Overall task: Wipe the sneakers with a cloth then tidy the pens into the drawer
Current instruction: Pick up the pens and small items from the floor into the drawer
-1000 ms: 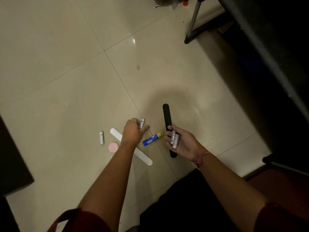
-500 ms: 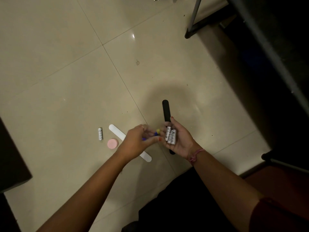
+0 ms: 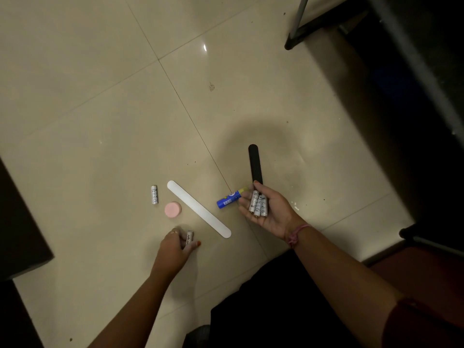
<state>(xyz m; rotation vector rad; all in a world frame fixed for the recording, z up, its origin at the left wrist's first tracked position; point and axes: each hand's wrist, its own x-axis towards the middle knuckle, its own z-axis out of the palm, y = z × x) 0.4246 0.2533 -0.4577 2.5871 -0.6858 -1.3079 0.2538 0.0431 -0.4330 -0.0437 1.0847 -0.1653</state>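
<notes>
My right hand [image 3: 268, 209] lies palm up above the tiled floor and carries three silver batteries [image 3: 258, 203] on its loosely curled fingers. Lower left, my left hand [image 3: 175, 246] is down at the floor with its fingers pinching another silver battery [image 3: 189, 238]. One more battery [image 3: 154, 194] lies by itself on the tile to the left. No sneakers, cloth, pens or drawer are in view.
On the floor lie a long white flat stick [image 3: 198, 208], a black flat stick [image 3: 255, 163], a blue tube with a yellow cap [image 3: 229, 198] and a pink round piece [image 3: 173, 209]. Dark furniture stands at the left edge [image 3: 20, 234] and metal legs at the upper right [image 3: 296, 23].
My left hand passed a battery to my right hand, which now carries three. It then moved down and left to the floor and pinched another battery.
</notes>
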